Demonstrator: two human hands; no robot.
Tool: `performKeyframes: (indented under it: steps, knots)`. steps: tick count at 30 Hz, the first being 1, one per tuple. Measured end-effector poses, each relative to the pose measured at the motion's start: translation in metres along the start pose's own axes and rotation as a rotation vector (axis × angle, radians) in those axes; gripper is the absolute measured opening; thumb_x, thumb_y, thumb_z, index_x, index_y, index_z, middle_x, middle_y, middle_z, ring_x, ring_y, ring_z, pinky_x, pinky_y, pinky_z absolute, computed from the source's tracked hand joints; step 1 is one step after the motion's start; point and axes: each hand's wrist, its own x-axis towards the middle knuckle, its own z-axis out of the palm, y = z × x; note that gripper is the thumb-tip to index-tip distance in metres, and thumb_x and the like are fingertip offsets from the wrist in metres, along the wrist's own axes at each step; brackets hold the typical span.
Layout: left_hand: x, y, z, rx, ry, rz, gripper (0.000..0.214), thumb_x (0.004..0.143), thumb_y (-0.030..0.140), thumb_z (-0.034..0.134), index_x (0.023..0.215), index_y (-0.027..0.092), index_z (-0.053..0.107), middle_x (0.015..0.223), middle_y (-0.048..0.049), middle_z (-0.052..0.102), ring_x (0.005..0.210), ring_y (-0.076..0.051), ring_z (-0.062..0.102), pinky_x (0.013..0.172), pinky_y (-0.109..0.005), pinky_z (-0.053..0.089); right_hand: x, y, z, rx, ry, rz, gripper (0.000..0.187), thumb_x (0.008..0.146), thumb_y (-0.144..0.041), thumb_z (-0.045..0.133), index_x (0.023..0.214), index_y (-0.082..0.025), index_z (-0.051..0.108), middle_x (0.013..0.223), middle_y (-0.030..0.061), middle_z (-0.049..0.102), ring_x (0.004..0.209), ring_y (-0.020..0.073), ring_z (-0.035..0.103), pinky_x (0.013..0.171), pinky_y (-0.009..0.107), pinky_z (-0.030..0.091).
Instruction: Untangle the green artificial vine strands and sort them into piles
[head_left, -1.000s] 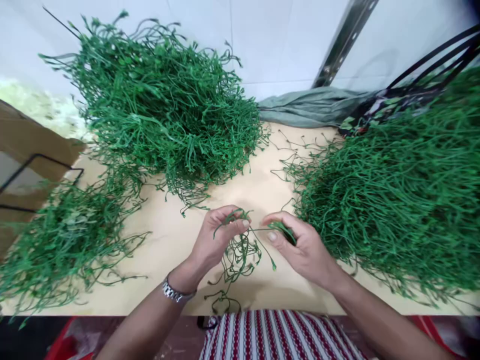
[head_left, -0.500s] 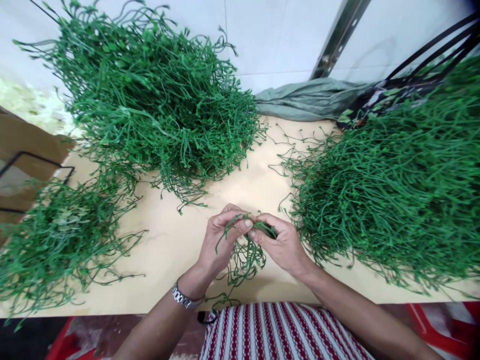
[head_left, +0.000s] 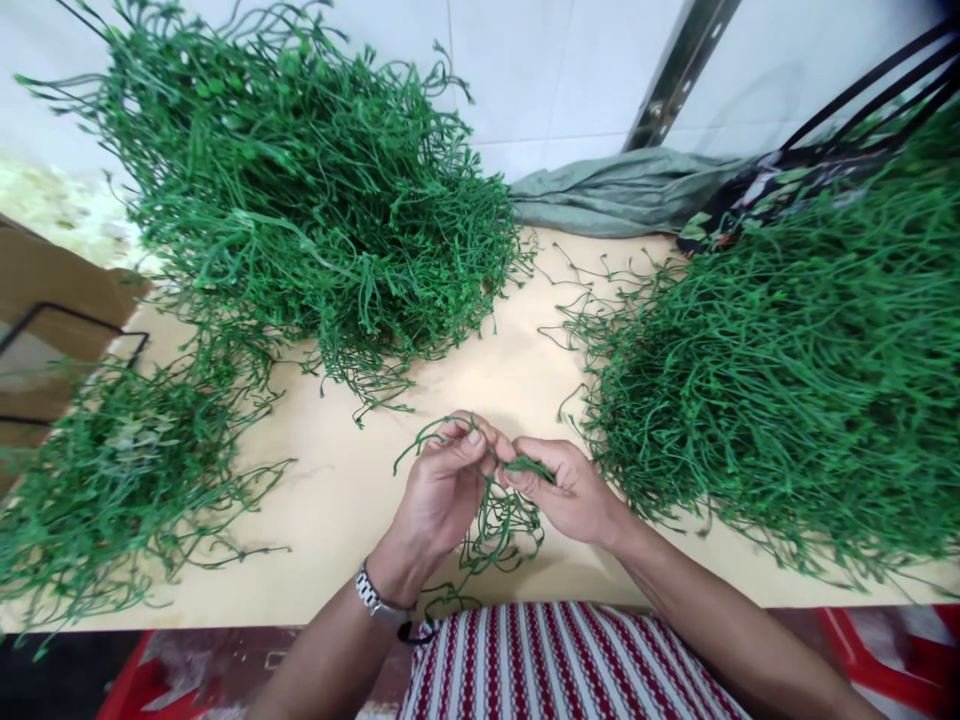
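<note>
My left hand [head_left: 441,492], with a metal watch on its wrist, is closed on a small bunch of thin green plastic stems [head_left: 495,525] that dangle below it over the pale table [head_left: 337,480]. My right hand [head_left: 568,490] pinches the top of the same bunch, fingertips touching those of the left hand. A large heap of green stems [head_left: 787,370] lies just right of my right hand.
A tall heap of the same stems [head_left: 315,210] stands at the back left, a flatter heap [head_left: 112,480] at the near left. Grey-green cloth [head_left: 615,195] lies against the white wall. A brown box [head_left: 45,300] sits far left. Striped cloth [head_left: 555,660] covers my lap.
My hands came together from a short gap and now meet on the bunch. The left hand has turned so a stem loops out to its left.
</note>
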Motion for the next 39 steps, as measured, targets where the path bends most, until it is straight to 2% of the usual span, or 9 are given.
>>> performKeyframes:
  steps: [9,12,16,18,20,23,30,34,39]
  knots:
    - [0.008,0.011,-0.003,-0.065,0.019,-0.024,0.016,0.067,0.014,0.063,0.058,0.014,0.050,0.037,0.0080,0.032,0.038,-0.005,0.029,0.051,-0.022,0.032,-0.006,-0.002,-0.009,-0.246,-0.259,-0.301,0.017,0.085,-0.019,0.044,0.070,-0.016,0.052,0.062,-0.0008,0.046,0.059,0.0108,0.043,0.056,0.023,0.036]
    - [0.009,0.017,-0.004,-0.031,0.024,0.006,0.016,0.066,0.013,0.063,0.058,0.014,0.049,0.048,0.0034,0.046,0.047,-0.008,0.042,0.055,-0.024,0.036,-0.012,-0.011,-0.020,-0.472,-0.112,-0.273,0.010,0.083,-0.012,0.044,0.080,-0.016,0.053,0.094,0.0090,0.052,0.089,0.0174,0.049,0.075,0.031,0.041]
    - [0.008,0.023,-0.004,-0.018,0.003,0.031,0.015,0.064,0.015,0.065,0.059,0.014,0.051,0.064,-0.0013,0.055,0.058,-0.011,0.049,0.055,-0.024,0.037,-0.018,-0.018,-0.030,-0.668,0.052,-0.289,0.008,0.081,-0.011,0.047,0.077,-0.016,0.052,0.138,0.0131,0.026,0.127,0.0299,0.022,0.099,0.048,0.026]
    - [0.008,0.025,-0.003,0.011,0.002,0.056,0.015,0.063,0.015,0.065,0.057,0.014,0.051,0.065,-0.0018,0.056,0.058,-0.010,0.048,0.055,-0.024,0.037,-0.018,-0.016,-0.029,-0.561,0.065,-0.282,0.011,0.083,-0.010,0.042,0.080,-0.017,0.050,0.127,0.0135,0.041,0.119,0.0251,0.038,0.093,0.041,0.035]
    - [0.009,0.027,-0.001,0.058,0.000,0.086,0.015,0.062,0.015,0.066,0.056,0.014,0.052,0.064,-0.0021,0.056,0.059,-0.011,0.049,0.059,-0.025,0.038,-0.017,-0.014,-0.025,-0.411,0.086,-0.225,0.014,0.086,-0.012,0.037,0.084,-0.018,0.050,0.094,0.0078,0.058,0.086,0.0155,0.057,0.074,0.028,0.045]
    - [0.009,0.031,0.002,0.100,-0.007,0.124,0.014,0.061,0.014,0.066,0.054,0.014,0.054,0.062,-0.0021,0.055,0.064,-0.012,0.052,0.064,-0.026,0.040,-0.013,-0.013,-0.019,-0.343,0.183,-0.110,0.015,0.089,-0.018,0.037,0.088,-0.018,0.052,0.065,-0.0008,0.055,0.054,0.0094,0.050,0.053,0.020,0.041]
    - [0.007,0.035,0.010,0.081,-0.030,0.158,0.012,0.064,0.013,0.064,0.056,0.014,0.055,0.062,-0.0008,0.055,0.062,-0.012,0.051,0.062,-0.025,0.038,-0.007,-0.004,-0.007,-0.662,0.043,-0.132,0.028,0.082,-0.020,0.051,0.111,-0.018,0.052,0.096,0.0065,0.064,0.083,0.0164,0.061,0.071,0.025,0.046]
    - [0.003,0.034,0.014,0.131,-0.038,0.199,0.013,0.064,0.015,0.065,0.055,0.015,0.056,0.059,-0.0005,0.054,0.063,-0.013,0.051,0.064,-0.025,0.038,-0.002,0.010,-0.001,-0.934,0.030,-0.104,0.022,0.079,-0.015,0.054,0.101,-0.018,0.057,0.088,0.0059,0.065,0.077,0.0177,0.061,0.062,0.024,0.043]
    - [-0.011,0.032,0.012,0.374,-0.120,0.324,0.007,0.070,0.018,0.063,0.064,0.015,0.066,0.071,-0.0045,0.059,0.072,-0.016,0.053,0.069,-0.028,0.040,-0.001,0.012,0.000,-0.935,0.024,-0.109,0.016,0.080,-0.014,0.052,0.094,-0.018,0.058,0.083,0.0045,0.064,0.073,0.0159,0.060,0.059,0.022,0.039]
